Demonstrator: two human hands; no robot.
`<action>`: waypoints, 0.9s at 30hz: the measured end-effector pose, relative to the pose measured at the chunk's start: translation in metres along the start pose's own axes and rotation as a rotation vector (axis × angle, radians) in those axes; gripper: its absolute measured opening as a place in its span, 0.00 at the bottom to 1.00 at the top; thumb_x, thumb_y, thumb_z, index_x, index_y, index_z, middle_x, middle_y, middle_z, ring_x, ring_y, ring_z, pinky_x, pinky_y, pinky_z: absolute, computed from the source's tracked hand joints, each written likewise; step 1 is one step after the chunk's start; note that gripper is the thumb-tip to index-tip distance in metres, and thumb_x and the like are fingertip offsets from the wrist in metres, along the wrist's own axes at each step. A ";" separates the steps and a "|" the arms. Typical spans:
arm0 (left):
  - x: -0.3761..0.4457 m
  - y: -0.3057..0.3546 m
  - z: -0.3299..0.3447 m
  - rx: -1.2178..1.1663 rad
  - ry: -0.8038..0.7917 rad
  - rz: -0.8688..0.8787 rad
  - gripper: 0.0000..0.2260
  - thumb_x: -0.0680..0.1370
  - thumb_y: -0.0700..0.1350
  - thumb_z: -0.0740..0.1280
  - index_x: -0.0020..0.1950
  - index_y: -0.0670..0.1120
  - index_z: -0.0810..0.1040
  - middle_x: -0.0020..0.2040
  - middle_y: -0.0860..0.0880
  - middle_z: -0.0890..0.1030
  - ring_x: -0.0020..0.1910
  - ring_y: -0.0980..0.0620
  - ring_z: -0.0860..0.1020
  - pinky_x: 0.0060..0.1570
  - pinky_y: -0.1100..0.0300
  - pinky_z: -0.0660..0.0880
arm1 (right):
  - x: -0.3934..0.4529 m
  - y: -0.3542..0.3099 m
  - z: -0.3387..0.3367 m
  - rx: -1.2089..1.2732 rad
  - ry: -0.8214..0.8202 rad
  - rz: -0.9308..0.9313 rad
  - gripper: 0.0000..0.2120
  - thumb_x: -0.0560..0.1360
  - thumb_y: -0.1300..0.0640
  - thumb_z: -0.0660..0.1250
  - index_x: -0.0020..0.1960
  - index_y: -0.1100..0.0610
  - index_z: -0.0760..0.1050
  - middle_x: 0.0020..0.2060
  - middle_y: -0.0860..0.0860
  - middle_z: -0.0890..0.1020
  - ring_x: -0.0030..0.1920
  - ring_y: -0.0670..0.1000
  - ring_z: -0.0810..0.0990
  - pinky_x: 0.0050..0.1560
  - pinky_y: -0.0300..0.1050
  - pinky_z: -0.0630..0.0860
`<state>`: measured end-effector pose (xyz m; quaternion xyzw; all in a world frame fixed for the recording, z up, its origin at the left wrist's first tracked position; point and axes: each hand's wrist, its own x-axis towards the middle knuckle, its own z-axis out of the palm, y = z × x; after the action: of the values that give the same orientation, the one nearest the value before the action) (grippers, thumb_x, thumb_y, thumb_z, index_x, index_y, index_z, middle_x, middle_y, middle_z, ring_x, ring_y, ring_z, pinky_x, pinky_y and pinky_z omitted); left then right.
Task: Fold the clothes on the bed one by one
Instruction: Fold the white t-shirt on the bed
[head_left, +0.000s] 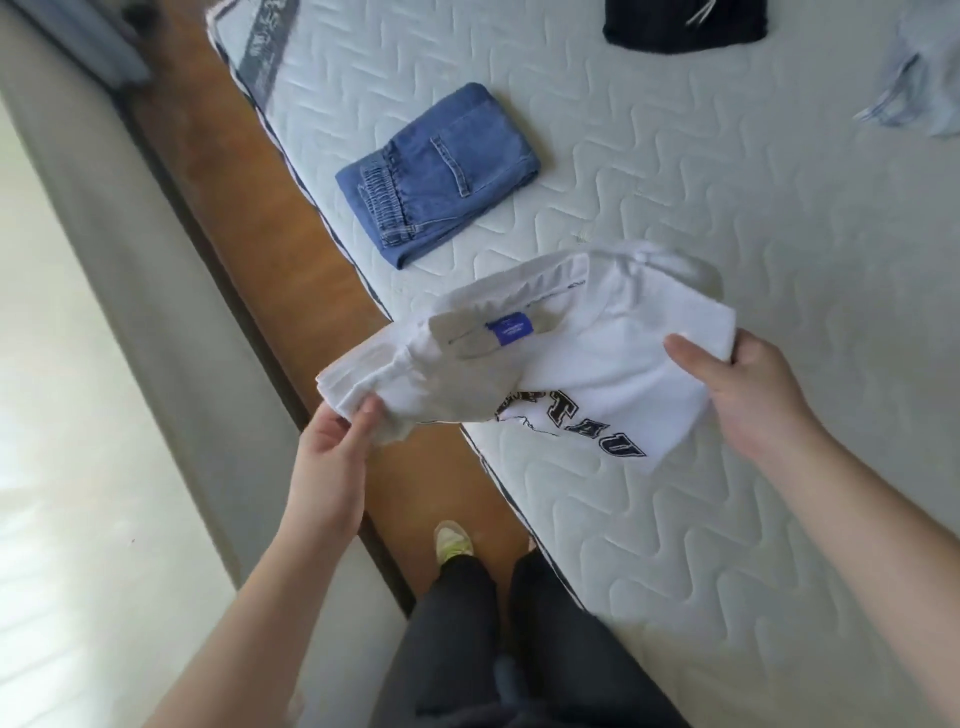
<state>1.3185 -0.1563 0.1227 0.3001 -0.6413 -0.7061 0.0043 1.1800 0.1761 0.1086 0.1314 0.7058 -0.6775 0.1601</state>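
White T-shirt (587, 364) mid-frame, folded into a thick bundle, held up over the near edge of the bed (779, 234); blue neck label (510, 331) faces up, black block lettering (576, 428) shows on the lower part. Left hand (340, 434) at lower left of the shirt, thumb on top and fingers curled under, pinching the stacked folded edge; right hand (753, 384) at the right side, thumb laid across the top of the fabric, fingers underneath, gripping that edge. Folded blue jeans (436, 174) lie flat on the mattress in the upper centre, well apart from the shirt; dark garment (685, 26) at top edge, right of centre; pale blue garment (919, 78) at upper right corner, unfolded. Wooden bed frame (270, 218) runs diagonally along the left of the mattress; person's dark trousers (498, 649) and one shoe (453, 540) at bottom centre.
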 end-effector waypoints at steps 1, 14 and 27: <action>-0.004 0.011 -0.009 0.023 0.028 0.035 0.14 0.79 0.54 0.66 0.62 0.52 0.80 0.61 0.49 0.82 0.63 0.50 0.78 0.64 0.49 0.72 | -0.013 -0.009 0.001 0.010 -0.008 -0.024 0.03 0.73 0.58 0.74 0.46 0.52 0.83 0.45 0.46 0.86 0.44 0.43 0.84 0.42 0.35 0.78; -0.062 0.099 -0.061 0.275 0.105 0.148 0.11 0.83 0.45 0.61 0.59 0.55 0.80 0.56 0.52 0.84 0.57 0.52 0.80 0.63 0.48 0.74 | -0.082 -0.075 0.029 -0.118 -0.118 -0.187 0.02 0.72 0.52 0.73 0.43 0.45 0.82 0.40 0.42 0.86 0.40 0.40 0.82 0.40 0.33 0.75; -0.051 0.121 -0.148 0.201 0.291 0.089 0.08 0.82 0.43 0.64 0.58 0.45 0.80 0.54 0.40 0.83 0.56 0.40 0.81 0.63 0.36 0.72 | -0.053 -0.093 0.119 -0.265 -0.176 -0.257 0.08 0.68 0.42 0.71 0.46 0.42 0.80 0.43 0.41 0.85 0.44 0.43 0.83 0.48 0.48 0.77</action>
<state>1.3779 -0.2917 0.2548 0.3691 -0.7140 -0.5868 0.0983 1.1969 0.0544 0.2115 -0.0416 0.7831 -0.6023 0.1493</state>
